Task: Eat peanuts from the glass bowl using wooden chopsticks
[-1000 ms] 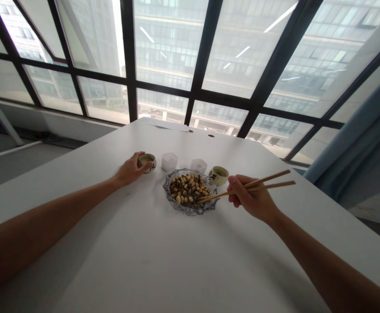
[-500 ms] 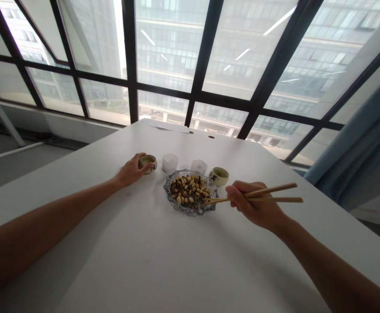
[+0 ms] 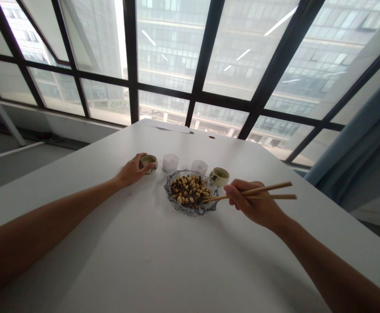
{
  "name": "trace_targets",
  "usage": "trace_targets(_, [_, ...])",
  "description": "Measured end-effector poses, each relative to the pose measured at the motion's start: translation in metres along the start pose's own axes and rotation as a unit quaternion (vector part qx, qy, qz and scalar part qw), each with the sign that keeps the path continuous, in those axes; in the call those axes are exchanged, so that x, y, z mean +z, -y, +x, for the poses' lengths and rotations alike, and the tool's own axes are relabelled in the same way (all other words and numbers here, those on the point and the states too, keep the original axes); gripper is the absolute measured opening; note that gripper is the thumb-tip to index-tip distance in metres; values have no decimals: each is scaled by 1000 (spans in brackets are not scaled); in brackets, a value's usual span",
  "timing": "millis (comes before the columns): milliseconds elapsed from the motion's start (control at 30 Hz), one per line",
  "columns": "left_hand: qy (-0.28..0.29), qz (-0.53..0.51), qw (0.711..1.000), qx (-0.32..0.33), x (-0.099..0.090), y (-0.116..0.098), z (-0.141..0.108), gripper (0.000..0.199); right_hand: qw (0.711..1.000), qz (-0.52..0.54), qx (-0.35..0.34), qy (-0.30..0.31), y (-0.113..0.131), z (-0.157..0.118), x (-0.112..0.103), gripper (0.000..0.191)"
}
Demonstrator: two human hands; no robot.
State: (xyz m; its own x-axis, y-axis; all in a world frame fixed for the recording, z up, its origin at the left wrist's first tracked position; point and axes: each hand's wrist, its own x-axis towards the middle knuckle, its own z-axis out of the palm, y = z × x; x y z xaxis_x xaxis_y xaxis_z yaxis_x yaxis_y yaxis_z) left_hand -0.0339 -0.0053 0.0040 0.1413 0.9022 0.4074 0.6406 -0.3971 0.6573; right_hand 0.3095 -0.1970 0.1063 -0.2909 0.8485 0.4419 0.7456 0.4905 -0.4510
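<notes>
My left hand (image 3: pixel 134 170) is wrapped round a small pale-green teacup (image 3: pixel 152 166) with a dark character on its side, standing on the table. A pair of wooden chopsticks (image 3: pixel 268 192) is gripped in my right hand (image 3: pixel 251 201). Their tips reach into a clear scalloped glass bowl (image 3: pixel 190 212), among a mix of pistachios (image 3: pixel 190 187) and dark sunflower seeds. Whether the tips pinch anything is too small to tell. Just behind the bowl's right rim stands a second pale-green teacup (image 3: pixel 221 177) with dark characters.
Two translucent white cups (image 3: pixel 170 163) stand between the teacups, behind the bowl. Everything rests on a white table (image 3: pixel 164 261). Sheets of paper (image 3: pixel 167 126) lie at its far edge, before tall black-framed windows. A blue curtain (image 3: pixel 356 139) hangs at the right.
My right hand has shifted slightly left, and the rear ends of the chopsticks have moved left and a little up. My left hand keeps its hold on the teacup.
</notes>
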Motion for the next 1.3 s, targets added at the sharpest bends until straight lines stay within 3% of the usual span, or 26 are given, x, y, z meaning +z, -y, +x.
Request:
trace_targets(300, [3,0,1000,7,0,2,1,81,999,48,22,6,-4,2,8,38])
trace_targets(700, [10,6,1000,5,-2,-1,0,81,989,56,35,-129,-18,2,23,30])
trace_targets(833, [6,8,1000,8,-2,-1,-1,78,991,81,21,-106,-19,2,34,31])
trace_targets(1067, [7,6,1000,8,-1,0,0,78,972,200,122,-4,-9,2,28,49])
trace_targets(1200, [4,6,1000,10,-1,2,0,79,956,261,130,-26,-13,6,18,53])
trace_targets(1300, [2,4,1000,11,-1,2,0,78,964,216,121,-93,-15,5,13,52])
